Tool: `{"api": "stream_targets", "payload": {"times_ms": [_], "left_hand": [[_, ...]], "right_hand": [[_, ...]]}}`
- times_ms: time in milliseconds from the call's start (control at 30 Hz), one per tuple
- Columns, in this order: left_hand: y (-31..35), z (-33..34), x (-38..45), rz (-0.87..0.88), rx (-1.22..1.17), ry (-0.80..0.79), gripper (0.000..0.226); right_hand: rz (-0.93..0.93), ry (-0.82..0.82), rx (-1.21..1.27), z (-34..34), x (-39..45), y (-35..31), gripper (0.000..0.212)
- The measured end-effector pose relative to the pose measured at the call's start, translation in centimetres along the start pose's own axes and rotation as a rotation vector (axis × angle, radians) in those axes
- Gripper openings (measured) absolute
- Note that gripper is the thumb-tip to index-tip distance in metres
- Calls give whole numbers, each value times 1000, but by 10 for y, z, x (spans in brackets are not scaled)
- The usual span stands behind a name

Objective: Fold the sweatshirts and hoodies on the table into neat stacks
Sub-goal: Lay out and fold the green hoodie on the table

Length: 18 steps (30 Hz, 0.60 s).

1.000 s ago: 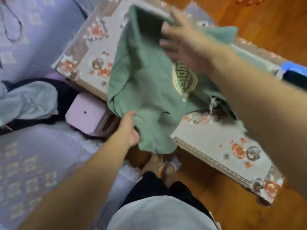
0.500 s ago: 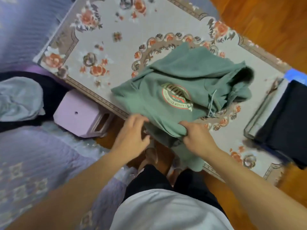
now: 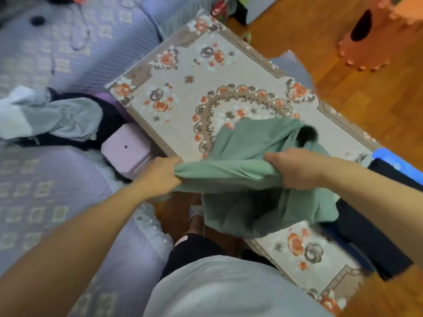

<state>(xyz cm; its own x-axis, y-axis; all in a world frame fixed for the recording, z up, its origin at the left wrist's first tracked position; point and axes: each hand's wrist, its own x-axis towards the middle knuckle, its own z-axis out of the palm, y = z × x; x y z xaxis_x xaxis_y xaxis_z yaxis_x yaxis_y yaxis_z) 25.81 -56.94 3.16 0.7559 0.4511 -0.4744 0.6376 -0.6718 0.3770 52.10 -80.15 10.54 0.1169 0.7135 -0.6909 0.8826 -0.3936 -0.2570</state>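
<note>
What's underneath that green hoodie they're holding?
Under the green hoodie lies the floral table cover; its lower part hangs past the table edge. Left hand and right hand grip it. The covered pattern stays hidden.

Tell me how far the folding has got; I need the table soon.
Done: dark folded clothes seem stacked at the table's right end. In hand: the left hand and right hand grip the green hoodie, bunched and unfolded, half off the near edge. Left: this hoodie, perhaps also the grey and dark clothes heaped on the sofa.
</note>
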Motion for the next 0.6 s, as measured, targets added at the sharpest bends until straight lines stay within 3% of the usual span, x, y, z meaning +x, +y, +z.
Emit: {"api": "stream_targets", "payload": {"times_ms": [133,367,500,600], "left_hand": [[29,-83,-34,-154,-20,394,22],[91,-306,-94,-295,251,1043,34],[116,-379,-158,-397,414,1235,38],[126,-377,-180,-406,465,1252,35]], "right_hand": [[93,417,-290,-65,15,-1,24],[52,1251,-275,-296,-39,-63,21],[20,1571,-251,-363,-100,-88,24],[-29,1695,-224,-362,-114,-91,27]]}}
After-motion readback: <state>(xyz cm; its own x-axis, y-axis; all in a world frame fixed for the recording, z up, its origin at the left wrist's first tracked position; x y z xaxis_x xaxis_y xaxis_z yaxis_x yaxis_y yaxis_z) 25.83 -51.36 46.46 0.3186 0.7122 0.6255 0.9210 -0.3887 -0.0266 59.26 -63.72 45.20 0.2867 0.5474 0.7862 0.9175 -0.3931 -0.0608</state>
